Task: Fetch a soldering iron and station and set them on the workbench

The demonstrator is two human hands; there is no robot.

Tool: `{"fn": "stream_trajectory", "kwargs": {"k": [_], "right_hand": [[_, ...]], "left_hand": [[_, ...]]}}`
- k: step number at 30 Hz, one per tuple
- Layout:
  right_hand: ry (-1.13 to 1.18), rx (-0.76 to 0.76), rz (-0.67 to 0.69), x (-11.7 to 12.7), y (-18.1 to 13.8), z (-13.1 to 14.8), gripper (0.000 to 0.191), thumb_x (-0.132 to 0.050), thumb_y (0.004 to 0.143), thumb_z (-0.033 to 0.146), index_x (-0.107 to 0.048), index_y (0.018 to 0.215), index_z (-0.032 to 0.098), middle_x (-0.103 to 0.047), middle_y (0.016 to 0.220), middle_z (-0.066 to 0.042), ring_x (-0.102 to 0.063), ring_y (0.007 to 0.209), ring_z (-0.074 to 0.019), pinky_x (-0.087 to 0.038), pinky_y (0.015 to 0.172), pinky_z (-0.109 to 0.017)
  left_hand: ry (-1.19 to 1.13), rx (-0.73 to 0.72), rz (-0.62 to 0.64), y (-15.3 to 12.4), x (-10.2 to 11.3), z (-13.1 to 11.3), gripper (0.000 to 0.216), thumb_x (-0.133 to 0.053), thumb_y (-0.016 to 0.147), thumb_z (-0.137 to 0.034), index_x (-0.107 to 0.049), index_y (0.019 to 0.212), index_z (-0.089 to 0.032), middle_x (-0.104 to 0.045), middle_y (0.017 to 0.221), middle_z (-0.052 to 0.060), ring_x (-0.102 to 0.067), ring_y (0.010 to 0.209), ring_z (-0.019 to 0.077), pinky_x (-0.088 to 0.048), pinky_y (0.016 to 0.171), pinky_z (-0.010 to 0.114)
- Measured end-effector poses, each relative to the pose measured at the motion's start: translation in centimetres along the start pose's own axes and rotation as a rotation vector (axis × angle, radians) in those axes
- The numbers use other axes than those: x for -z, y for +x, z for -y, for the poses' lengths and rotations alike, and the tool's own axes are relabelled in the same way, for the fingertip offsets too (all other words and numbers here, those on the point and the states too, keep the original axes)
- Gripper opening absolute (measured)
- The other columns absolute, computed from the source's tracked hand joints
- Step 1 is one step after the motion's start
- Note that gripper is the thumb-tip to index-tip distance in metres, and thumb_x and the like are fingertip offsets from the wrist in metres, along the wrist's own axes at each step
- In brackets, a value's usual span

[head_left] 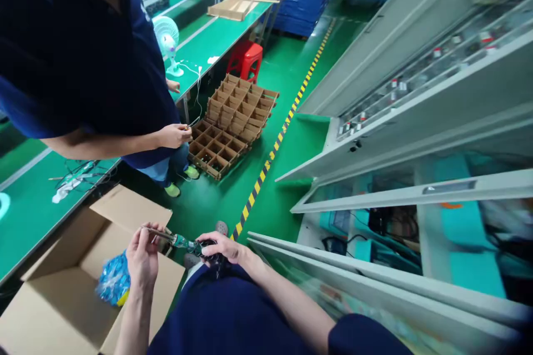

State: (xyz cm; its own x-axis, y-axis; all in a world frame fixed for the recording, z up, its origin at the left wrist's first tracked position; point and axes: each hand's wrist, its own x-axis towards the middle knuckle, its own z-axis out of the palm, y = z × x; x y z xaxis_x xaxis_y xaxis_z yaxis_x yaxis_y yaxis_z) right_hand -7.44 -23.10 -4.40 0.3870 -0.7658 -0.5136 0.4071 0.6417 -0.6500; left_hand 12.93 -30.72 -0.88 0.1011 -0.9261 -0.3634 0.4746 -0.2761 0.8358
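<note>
Green floor [233,199] and one green bench [29,211] filled the view, with one co-worker [83,55] standing at the bench. One open cardboard box [62,288] sat below the hands, one blue bag [114,280] inside it. One small tool [181,241] lay roughly level above the box's right flap, long axis left-right. The left hand [141,258] pinched its thin tip, and the right hand [220,248] closed around its dark end.
</note>
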Motion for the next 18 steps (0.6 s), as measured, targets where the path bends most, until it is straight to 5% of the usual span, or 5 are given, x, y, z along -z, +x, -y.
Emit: {"fn": "stream_trajectory", "kwargs": {"k": [10, 18], "right_hand": [[0.250, 0.312, -0.022, 10.0, -7.2, 0.6, 0.067, -0.070, 0.065, 0.058, -0.050, 0.116, 0.019, -0.061, 0.067, -0.003, -0.050, 0.045, -0.0111, -0.023, 0.037, -0.016], [0.461, 0.458, -0.037, 11.2, -9.1, 2.2, 0.055, -0.064, 0.070, 0.061, -0.051, 0.101, 0.018, -0.057, 0.056, 0.001, -0.034, 0.032, -0.0042, -0.020, 0.031, -0.014]], "left_hand": [[0.051, 0.050, 0.360, -1.5, -19.7, 3.0, 0.027, -0.085, 0.060, -0.035, -0.072, 0.070, -0.013, -0.068, 0.068, 0.004, -0.066, 0.061, 0.0160, -0.050, 0.054, 0.023], [0.126, 0.150, 0.705, -0.7, -28.6, 4.8, 0.019, -0.080, 0.068, -0.032, -0.070, 0.063, -0.016, -0.065, 0.064, 0.001, -0.060, 0.059, 0.0125, -0.049, 0.057, 0.023]]}}
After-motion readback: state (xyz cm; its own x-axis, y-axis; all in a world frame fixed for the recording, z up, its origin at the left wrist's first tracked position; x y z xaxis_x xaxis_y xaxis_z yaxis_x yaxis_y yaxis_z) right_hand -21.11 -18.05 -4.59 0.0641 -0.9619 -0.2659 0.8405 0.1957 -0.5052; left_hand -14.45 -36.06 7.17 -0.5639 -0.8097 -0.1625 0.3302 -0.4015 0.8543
